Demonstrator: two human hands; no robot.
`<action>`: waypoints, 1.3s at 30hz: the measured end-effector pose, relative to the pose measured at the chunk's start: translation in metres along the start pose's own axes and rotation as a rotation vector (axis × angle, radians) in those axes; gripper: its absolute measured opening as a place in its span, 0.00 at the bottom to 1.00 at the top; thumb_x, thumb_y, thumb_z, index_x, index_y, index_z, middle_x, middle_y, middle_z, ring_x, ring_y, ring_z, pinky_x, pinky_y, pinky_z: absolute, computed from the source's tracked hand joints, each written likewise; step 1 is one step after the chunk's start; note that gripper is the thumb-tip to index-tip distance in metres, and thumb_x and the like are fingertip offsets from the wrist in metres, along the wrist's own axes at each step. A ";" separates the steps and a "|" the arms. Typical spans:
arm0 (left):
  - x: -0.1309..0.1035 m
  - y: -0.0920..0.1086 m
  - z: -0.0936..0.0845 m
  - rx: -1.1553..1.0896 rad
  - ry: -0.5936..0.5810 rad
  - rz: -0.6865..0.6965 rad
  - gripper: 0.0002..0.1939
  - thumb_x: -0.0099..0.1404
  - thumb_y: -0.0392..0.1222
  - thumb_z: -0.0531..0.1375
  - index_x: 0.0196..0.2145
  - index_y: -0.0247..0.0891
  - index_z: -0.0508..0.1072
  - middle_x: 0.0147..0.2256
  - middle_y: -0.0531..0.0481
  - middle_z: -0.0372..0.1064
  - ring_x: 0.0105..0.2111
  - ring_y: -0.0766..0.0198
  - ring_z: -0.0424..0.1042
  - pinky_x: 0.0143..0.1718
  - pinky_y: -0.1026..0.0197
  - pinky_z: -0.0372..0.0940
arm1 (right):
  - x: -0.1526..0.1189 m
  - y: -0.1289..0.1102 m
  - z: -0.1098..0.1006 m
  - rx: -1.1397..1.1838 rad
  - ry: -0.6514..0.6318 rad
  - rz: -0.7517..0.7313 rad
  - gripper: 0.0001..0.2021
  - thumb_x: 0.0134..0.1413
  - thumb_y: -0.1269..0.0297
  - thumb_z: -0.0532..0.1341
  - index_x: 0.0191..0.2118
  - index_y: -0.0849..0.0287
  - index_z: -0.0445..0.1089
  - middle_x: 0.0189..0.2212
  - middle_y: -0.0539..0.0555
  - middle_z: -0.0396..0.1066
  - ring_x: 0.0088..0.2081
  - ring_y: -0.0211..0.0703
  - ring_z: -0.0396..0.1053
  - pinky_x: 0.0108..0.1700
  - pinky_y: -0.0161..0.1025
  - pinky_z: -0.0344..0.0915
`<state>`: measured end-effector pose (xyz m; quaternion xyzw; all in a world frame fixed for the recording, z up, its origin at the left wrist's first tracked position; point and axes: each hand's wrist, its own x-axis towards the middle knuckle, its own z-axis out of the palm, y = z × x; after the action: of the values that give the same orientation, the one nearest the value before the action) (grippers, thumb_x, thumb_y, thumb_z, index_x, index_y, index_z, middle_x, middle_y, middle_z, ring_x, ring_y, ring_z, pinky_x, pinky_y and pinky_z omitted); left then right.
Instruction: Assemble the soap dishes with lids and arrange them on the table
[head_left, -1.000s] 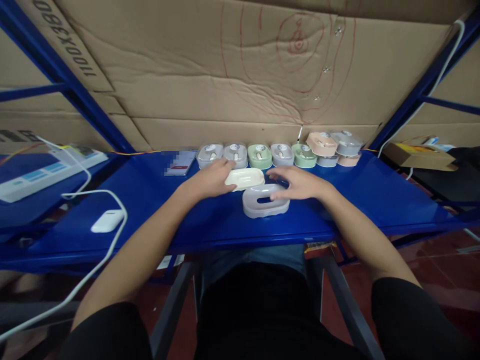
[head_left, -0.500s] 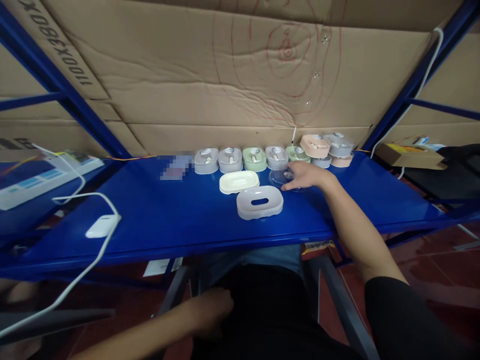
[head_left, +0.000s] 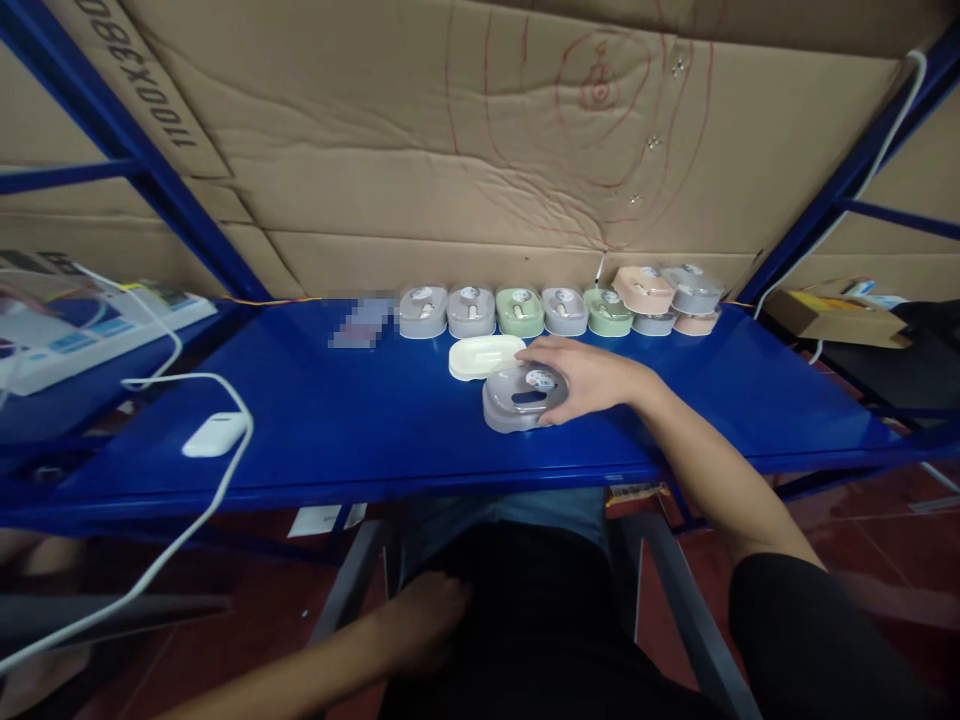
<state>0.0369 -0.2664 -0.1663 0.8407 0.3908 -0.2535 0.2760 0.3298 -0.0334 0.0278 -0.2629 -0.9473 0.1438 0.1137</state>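
Note:
My right hand grips a clear plastic lid with a round sticker, thumb on the near side and fingers on the far side. The lid is over the grey soap dish base, whose oval slot shows through it; whether it is fully seated I cannot tell. Just behind lies a cream oval tray, close to my fingertips. My left hand rests in my lap against the dark shirt, fingers curled in, with nothing visible in it.
Lidded soap boxes in grey, green and peach line the back of the blue table, some stacked at right. A white earbud case and cable lie left. Cardboard walls the back.
My right hand has brought the clear lid from the table behind, left and nearer, over the grey base. My left hand stays in my lap. The camera view has shifted slightly.

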 end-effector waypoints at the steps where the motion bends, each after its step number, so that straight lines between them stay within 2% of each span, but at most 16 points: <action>1: -0.002 0.000 -0.002 -0.005 -0.002 -0.003 0.20 0.62 0.31 0.71 0.53 0.34 0.85 0.53 0.28 0.88 0.54 0.31 0.89 0.57 0.40 0.85 | 0.001 0.000 0.002 -0.005 -0.003 0.007 0.51 0.52 0.42 0.82 0.76 0.61 0.72 0.67 0.68 0.75 0.67 0.71 0.75 0.70 0.62 0.75; 7: -0.007 -0.001 -0.014 0.010 -0.012 -0.044 0.24 0.65 0.29 0.67 0.59 0.31 0.84 0.55 0.27 0.87 0.57 0.33 0.89 0.59 0.41 0.85 | 0.004 -0.001 0.008 0.000 -0.002 -0.010 0.50 0.56 0.41 0.79 0.78 0.60 0.71 0.65 0.67 0.75 0.65 0.70 0.75 0.68 0.63 0.76; 11: -0.009 0.000 -0.034 -0.012 -0.084 -0.052 0.16 0.68 0.32 0.66 0.51 0.34 0.88 0.52 0.28 0.88 0.54 0.34 0.90 0.51 0.44 0.86 | 0.004 -0.005 0.008 -0.012 0.031 0.016 0.49 0.58 0.41 0.76 0.79 0.60 0.69 0.65 0.67 0.74 0.63 0.68 0.76 0.66 0.61 0.77; 12: -0.012 0.001 -0.042 -0.017 -0.136 -0.037 0.13 0.68 0.33 0.66 0.47 0.35 0.88 0.49 0.29 0.89 0.51 0.34 0.90 0.47 0.44 0.86 | 0.004 -0.007 0.007 -0.016 0.033 0.021 0.50 0.59 0.41 0.76 0.79 0.62 0.69 0.65 0.68 0.74 0.63 0.68 0.76 0.67 0.61 0.76; 14: -0.024 0.002 -0.060 -0.021 -0.167 -0.001 0.10 0.69 0.34 0.65 0.43 0.37 0.88 0.46 0.30 0.89 0.47 0.33 0.90 0.39 0.46 0.83 | 0.005 -0.008 0.008 -0.024 0.027 0.025 0.50 0.58 0.41 0.76 0.79 0.64 0.69 0.66 0.69 0.73 0.64 0.70 0.75 0.68 0.61 0.76; 18: -0.072 0.002 -0.107 -0.002 0.004 -0.016 0.08 0.67 0.43 0.71 0.44 0.42 0.85 0.45 0.38 0.87 0.46 0.37 0.88 0.41 0.47 0.78 | 0.008 -0.008 0.012 -0.044 0.019 0.007 0.49 0.58 0.39 0.77 0.78 0.61 0.71 0.62 0.67 0.75 0.63 0.69 0.76 0.65 0.61 0.78; 20: -0.098 -0.002 -0.140 -0.043 0.164 -0.012 0.07 0.71 0.48 0.70 0.41 0.44 0.81 0.39 0.45 0.84 0.40 0.44 0.86 0.38 0.51 0.73 | 0.009 -0.006 0.015 -0.047 0.027 -0.011 0.49 0.57 0.39 0.77 0.78 0.60 0.72 0.61 0.66 0.75 0.63 0.68 0.76 0.67 0.61 0.77; 21: -0.107 -0.006 -0.159 -0.082 0.233 0.008 0.10 0.74 0.52 0.68 0.39 0.45 0.79 0.37 0.48 0.83 0.36 0.49 0.84 0.36 0.53 0.70 | 0.009 -0.005 0.017 -0.042 0.031 -0.017 0.49 0.57 0.40 0.77 0.78 0.61 0.72 0.61 0.66 0.75 0.64 0.68 0.76 0.68 0.61 0.77; 23: -0.113 -0.020 -0.200 -0.118 0.456 -0.003 0.15 0.77 0.59 0.64 0.39 0.46 0.76 0.32 0.51 0.79 0.31 0.53 0.79 0.33 0.55 0.66 | 0.008 -0.002 0.020 -0.025 0.031 -0.014 0.50 0.57 0.41 0.77 0.79 0.60 0.70 0.63 0.66 0.75 0.65 0.69 0.76 0.69 0.62 0.76; 24: -0.108 -0.030 -0.221 -0.101 0.603 -0.039 0.17 0.77 0.60 0.63 0.40 0.46 0.76 0.32 0.51 0.79 0.31 0.54 0.78 0.33 0.54 0.65 | 0.008 -0.001 0.021 -0.013 0.025 -0.008 0.50 0.57 0.42 0.77 0.80 0.60 0.69 0.64 0.66 0.74 0.65 0.69 0.76 0.69 0.61 0.76; 26: -0.086 -0.054 -0.257 -0.064 0.812 -0.169 0.17 0.76 0.61 0.64 0.43 0.44 0.75 0.35 0.48 0.80 0.35 0.51 0.80 0.37 0.53 0.68 | 0.006 0.003 0.023 0.010 0.007 -0.001 0.51 0.58 0.43 0.77 0.81 0.61 0.66 0.65 0.67 0.74 0.65 0.68 0.76 0.69 0.61 0.76; 29: -0.038 -0.089 -0.289 -0.040 0.880 -0.313 0.20 0.73 0.59 0.67 0.49 0.39 0.76 0.45 0.37 0.83 0.46 0.39 0.83 0.49 0.45 0.75 | 0.004 0.008 0.025 0.030 -0.005 -0.018 0.52 0.60 0.42 0.76 0.82 0.63 0.63 0.67 0.70 0.73 0.66 0.67 0.76 0.71 0.61 0.75; 31: -0.011 -0.105 -0.292 -0.051 0.905 -0.255 0.24 0.73 0.59 0.66 0.54 0.36 0.76 0.53 0.30 0.82 0.57 0.33 0.81 0.59 0.39 0.75 | 0.003 0.012 0.027 0.034 0.011 -0.026 0.53 0.59 0.40 0.78 0.81 0.62 0.64 0.68 0.70 0.74 0.66 0.67 0.76 0.71 0.62 0.75; 34: 0.010 -0.120 -0.279 -0.066 0.997 -0.133 0.33 0.75 0.63 0.64 0.62 0.32 0.74 0.64 0.23 0.76 0.69 0.27 0.74 0.71 0.30 0.68 | 0.004 0.015 0.030 0.032 0.034 -0.019 0.57 0.55 0.34 0.80 0.81 0.59 0.66 0.69 0.69 0.74 0.67 0.70 0.76 0.71 0.64 0.75; 36: 0.016 -0.127 -0.271 -0.104 1.023 -0.116 0.40 0.72 0.67 0.67 0.67 0.31 0.71 0.68 0.21 0.73 0.72 0.24 0.70 0.74 0.26 0.64 | 0.005 0.016 0.031 0.031 0.029 -0.009 0.58 0.54 0.32 0.81 0.81 0.59 0.66 0.71 0.70 0.74 0.70 0.72 0.74 0.72 0.65 0.74; 39: 0.022 -0.136 -0.268 -0.188 0.997 -0.092 0.49 0.66 0.69 0.72 0.71 0.34 0.69 0.71 0.24 0.72 0.73 0.25 0.70 0.75 0.27 0.65 | 0.005 0.014 0.032 0.024 0.012 0.031 0.60 0.53 0.30 0.81 0.81 0.60 0.67 0.74 0.71 0.72 0.76 0.75 0.70 0.75 0.65 0.72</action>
<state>-0.0026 -0.0039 -0.0240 0.8130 0.5327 0.2028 0.1188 0.3229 -0.0257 -0.0061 -0.2768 -0.9407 0.1552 0.1201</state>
